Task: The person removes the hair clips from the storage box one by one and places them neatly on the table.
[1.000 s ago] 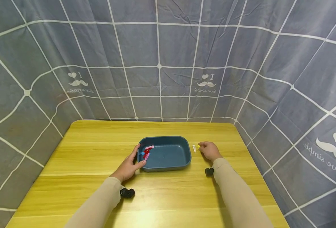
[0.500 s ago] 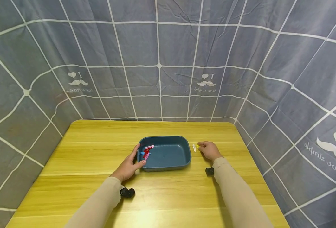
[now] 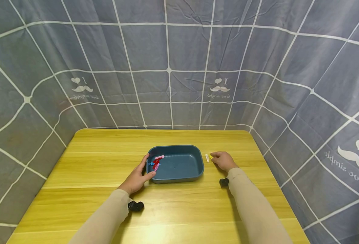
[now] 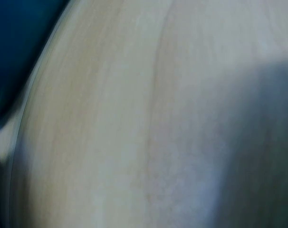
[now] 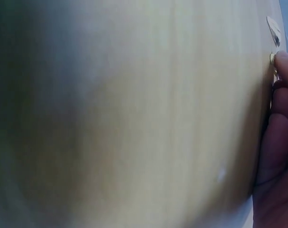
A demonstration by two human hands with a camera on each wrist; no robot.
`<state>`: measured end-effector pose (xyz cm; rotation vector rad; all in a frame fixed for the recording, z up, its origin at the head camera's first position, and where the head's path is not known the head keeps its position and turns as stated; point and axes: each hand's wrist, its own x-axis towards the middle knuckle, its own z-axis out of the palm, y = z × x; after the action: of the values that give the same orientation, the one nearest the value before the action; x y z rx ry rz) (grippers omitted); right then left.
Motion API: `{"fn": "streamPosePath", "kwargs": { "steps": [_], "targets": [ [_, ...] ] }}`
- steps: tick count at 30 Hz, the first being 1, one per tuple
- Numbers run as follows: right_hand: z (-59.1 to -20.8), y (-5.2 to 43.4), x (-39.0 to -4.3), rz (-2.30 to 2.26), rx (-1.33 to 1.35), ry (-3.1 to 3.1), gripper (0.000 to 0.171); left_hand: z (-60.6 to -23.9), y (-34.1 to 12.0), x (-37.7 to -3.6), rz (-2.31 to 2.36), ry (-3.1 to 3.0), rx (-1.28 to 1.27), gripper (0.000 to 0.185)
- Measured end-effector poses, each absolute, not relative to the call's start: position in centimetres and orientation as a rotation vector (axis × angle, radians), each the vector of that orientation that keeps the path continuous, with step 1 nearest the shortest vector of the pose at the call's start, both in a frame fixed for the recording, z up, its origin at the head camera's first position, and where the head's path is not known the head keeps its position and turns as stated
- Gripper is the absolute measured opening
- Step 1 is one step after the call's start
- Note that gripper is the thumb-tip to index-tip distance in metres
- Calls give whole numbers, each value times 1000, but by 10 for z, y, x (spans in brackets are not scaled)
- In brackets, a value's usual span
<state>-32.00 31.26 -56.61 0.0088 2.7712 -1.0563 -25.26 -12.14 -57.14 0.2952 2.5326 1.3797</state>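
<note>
A dark blue plastic basin [image 3: 179,179] stands mid-table. My left hand [image 3: 138,179] grips its left end, the thumb over the near corner of the rim and the fingers along the outer wall. Inside at the left lie several snap hair clips [image 3: 157,162], red, pink and blue. Right of the basin, my right hand [image 3: 224,161] pinches a small yellow hair clip [image 3: 211,157] at the tabletop, its fingers covering most of it. Just left of that clip lies a white hair clip [image 3: 207,158]. The right wrist view has the thumb [image 5: 286,66] at the pinched clip.
The wood-grain table [image 3: 106,142] has rounded far corners. A grey curtain [image 3: 185,88] with white grid lines hangs behind it and along both sides. Dark wrist cameras sit on both sleeves. The left wrist view holds mostly blurred tabletop and a basin corner [image 4: 20,38].
Slightly more of the yellow hair clip shows at the right fingertips, and it has shifted a touch left. The left hand and the basin keep their places.
</note>
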Motion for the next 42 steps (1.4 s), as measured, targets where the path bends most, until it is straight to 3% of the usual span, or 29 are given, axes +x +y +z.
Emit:
{"fn": "streamPosePath", "kwargs": {
  "steps": [42],
  "targets": [
    [-565,321,-322,-1286,51,2682,41,-574,-121,-252,1401,2531,297,91]
  ]
}}
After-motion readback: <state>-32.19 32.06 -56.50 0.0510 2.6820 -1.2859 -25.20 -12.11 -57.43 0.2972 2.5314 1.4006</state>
